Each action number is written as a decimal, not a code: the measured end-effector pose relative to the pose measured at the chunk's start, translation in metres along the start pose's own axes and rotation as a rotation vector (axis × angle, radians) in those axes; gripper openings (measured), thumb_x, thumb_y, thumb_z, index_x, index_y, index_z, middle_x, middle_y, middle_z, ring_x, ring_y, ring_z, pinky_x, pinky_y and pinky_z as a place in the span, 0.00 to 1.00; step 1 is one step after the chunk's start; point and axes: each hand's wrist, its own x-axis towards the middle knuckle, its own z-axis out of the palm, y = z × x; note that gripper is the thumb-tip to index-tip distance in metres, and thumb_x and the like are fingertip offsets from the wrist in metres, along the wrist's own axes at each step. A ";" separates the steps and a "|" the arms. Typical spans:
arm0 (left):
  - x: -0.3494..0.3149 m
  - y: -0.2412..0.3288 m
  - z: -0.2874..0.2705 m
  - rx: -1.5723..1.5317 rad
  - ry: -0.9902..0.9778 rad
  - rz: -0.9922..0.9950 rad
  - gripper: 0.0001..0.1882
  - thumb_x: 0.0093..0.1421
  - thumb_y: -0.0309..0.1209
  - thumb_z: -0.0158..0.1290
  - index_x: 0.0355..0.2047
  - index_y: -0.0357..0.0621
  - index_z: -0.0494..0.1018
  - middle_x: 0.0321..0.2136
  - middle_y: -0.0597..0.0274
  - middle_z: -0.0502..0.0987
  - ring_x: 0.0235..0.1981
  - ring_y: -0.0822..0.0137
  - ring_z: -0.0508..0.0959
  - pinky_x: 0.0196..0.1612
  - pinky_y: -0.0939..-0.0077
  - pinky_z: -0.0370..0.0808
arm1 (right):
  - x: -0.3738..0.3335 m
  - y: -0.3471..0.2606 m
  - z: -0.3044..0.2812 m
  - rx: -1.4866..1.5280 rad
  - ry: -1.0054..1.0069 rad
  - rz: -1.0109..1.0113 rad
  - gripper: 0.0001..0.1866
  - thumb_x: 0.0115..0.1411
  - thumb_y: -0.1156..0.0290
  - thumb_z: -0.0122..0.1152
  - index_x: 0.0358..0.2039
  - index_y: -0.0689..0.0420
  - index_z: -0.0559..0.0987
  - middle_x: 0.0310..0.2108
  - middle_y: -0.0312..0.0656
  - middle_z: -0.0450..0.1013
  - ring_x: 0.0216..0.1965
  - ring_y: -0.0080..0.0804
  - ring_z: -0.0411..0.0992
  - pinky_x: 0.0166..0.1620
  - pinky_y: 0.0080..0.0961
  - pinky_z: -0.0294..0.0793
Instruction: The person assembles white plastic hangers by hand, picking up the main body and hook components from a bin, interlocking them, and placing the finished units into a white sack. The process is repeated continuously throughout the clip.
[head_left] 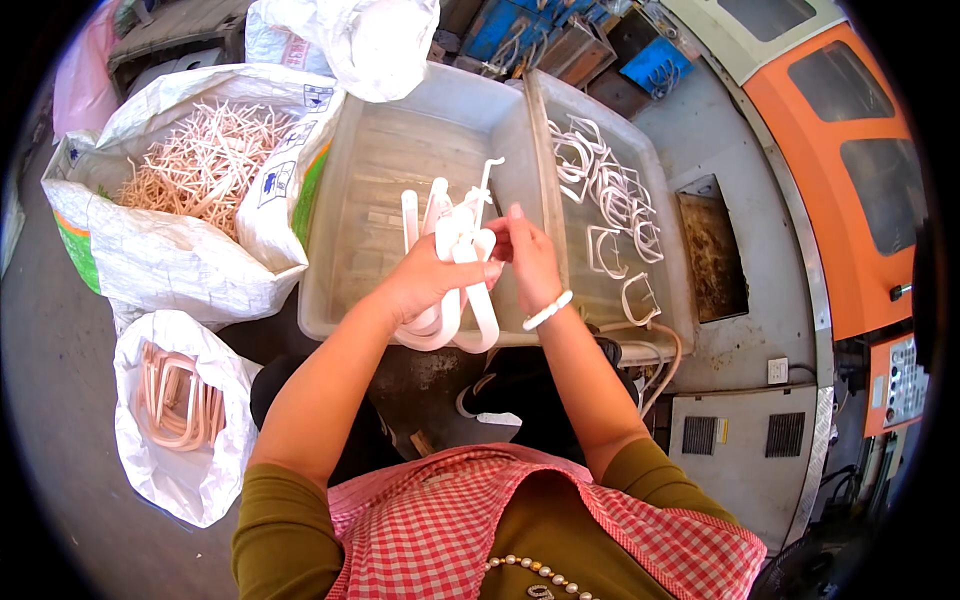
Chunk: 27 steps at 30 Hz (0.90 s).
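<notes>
Over the near part of a translucent grey plastic tub [331, 215], I hold a cluster of white, U-shaped plastic handles [484, 312]. A thin, hooked plastic stem [487, 180] sticks up from it. My left hand [428, 280] is closed around the handles, with its thumb across their front. Close against their right side is my right hand [530, 262], thumb raised and fingers reaching toward the cluster. Its fingertips are partly hidden, so firm contact cannot be made out.
At left stands a woven sack [180, 245] of thin pinkish plastic scraps; a smaller white bag [190, 485] holds curved pieces. Several white handles [610, 190] lie in the right-hand tub [660, 215]. An orange and grey machine [840, 130] stands far right, with a hose [672, 365] near the tub.
</notes>
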 end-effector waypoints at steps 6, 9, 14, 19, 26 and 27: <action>-0.001 -0.012 0.001 0.416 0.162 0.034 0.13 0.49 0.30 0.63 0.32 0.41 0.72 0.24 0.69 0.72 0.26 0.76 0.71 0.28 0.79 0.68 | -0.006 -0.047 0.016 0.470 -0.149 0.029 0.21 0.65 0.54 0.49 0.50 0.57 0.69 0.37 0.40 0.73 0.37 0.27 0.70 0.43 0.25 0.69; 0.004 -0.013 0.001 0.413 0.214 0.020 0.11 0.51 0.30 0.62 0.32 0.40 0.73 0.26 0.67 0.74 0.28 0.75 0.73 0.30 0.78 0.70 | -0.009 -0.038 0.021 0.240 -0.072 -0.295 0.14 0.65 0.65 0.51 0.48 0.59 0.70 0.31 0.35 0.69 0.36 0.26 0.68 0.43 0.23 0.69; 0.010 -0.009 -0.010 0.101 0.342 -0.100 0.12 0.53 0.32 0.61 0.35 0.41 0.74 0.30 0.65 0.76 0.31 0.73 0.75 0.34 0.76 0.72 | -0.098 -0.023 0.069 -0.935 -0.625 -1.220 0.12 0.48 0.72 0.61 0.34 0.57 0.76 0.32 0.44 0.69 0.35 0.40 0.70 0.40 0.32 0.71; 0.001 -0.009 -0.018 0.109 0.366 -0.038 0.14 0.53 0.36 0.63 0.35 0.45 0.71 0.27 0.65 0.75 0.28 0.71 0.75 0.31 0.74 0.73 | -0.106 -0.116 0.071 -0.090 -0.064 -1.527 0.15 0.60 0.64 0.53 0.45 0.56 0.72 0.42 0.42 0.70 0.41 0.34 0.69 0.43 0.31 0.71; 0.007 0.001 -0.016 -0.251 0.365 0.005 0.18 0.53 0.38 0.63 0.37 0.40 0.71 0.29 0.60 0.76 0.28 0.68 0.77 0.31 0.71 0.76 | 0.046 -0.096 0.089 -0.771 -0.071 -0.855 0.24 0.60 0.63 0.57 0.53 0.59 0.65 0.48 0.43 0.67 0.48 0.31 0.66 0.49 0.28 0.68; 0.007 0.005 -0.015 -0.260 0.356 0.019 0.19 0.54 0.39 0.62 0.38 0.40 0.71 0.29 0.60 0.77 0.29 0.67 0.77 0.32 0.70 0.76 | 0.067 -0.075 0.085 -0.802 -0.087 -0.666 0.25 0.59 0.63 0.57 0.54 0.59 0.64 0.49 0.44 0.66 0.49 0.30 0.66 0.50 0.28 0.68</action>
